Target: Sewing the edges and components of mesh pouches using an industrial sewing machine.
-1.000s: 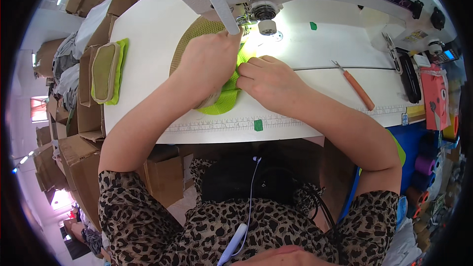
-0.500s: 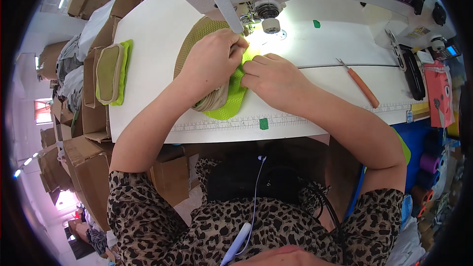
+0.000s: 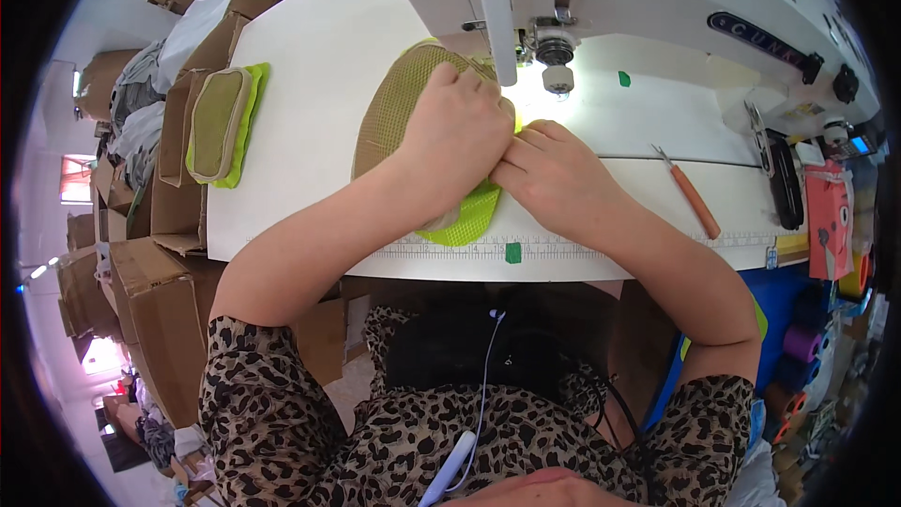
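Observation:
On the white table beneath the sewing machine head [image 3: 554, 47] lies an olive mesh fabric piece [image 3: 399, 99] with a neon green mesh layer [image 3: 466, 218] showing under its near side. My left hand [image 3: 460, 127] is closed over the fabric's right part, its fingers curled. Against it, my right hand [image 3: 554, 174] pinches the fabric's right edge, and the two hands touch. They hide the stretch of edge between them and the exact grip. Both are just in front of the lit needle area. A finished-looking olive pouch piece with neon green backing [image 3: 218, 127] lies at the table's left end.
Right of my hands lies a seam ripper with an orange handle [image 3: 693, 199]. Black-handled snips [image 3: 784, 178] and a red pouch [image 3: 829, 225] sit further right. A ruler strip [image 3: 582, 252] runs along the front edge. Cardboard boxes [image 3: 155, 296] crowd the left side.
The view has shifted, so the machine appears lower and further right. My left hand has turned and come up against my right hand, covering the green strip that showed between them.

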Tool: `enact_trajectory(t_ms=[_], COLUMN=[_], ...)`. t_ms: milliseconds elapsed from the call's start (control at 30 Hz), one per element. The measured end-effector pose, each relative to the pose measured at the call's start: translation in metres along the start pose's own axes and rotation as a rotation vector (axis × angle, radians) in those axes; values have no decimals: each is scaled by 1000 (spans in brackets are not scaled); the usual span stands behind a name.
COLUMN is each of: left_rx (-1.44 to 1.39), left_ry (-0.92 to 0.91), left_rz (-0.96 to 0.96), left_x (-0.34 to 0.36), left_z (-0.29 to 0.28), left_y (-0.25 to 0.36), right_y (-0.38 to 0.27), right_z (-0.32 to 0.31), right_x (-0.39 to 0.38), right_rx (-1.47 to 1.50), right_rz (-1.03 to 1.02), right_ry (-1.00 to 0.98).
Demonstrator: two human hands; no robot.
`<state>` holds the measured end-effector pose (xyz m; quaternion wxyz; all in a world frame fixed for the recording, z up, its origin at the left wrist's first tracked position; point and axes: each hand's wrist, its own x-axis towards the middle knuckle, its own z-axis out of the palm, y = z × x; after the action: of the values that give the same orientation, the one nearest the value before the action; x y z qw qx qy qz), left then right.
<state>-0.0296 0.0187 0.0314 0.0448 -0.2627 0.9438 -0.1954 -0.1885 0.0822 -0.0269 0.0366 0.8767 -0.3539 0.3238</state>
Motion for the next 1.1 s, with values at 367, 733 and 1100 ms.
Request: enact_trajectory(t_ms=[367,733,1100], left_rx=[-459,-286,-292], left_ry=[172,95,3], left_rz=[-250,-174,-151], left_x=[-12,-4,3], left_z=[11,-4,-13], left_y=[-9,-15,-5], right_y=[-1,-4,9], right_z=[-6,-1,11], right_x=[-1,-3,-4], right_rx=[59,18,332], right_rz=[68,159,216], right_ry=[-168,-33,-185])
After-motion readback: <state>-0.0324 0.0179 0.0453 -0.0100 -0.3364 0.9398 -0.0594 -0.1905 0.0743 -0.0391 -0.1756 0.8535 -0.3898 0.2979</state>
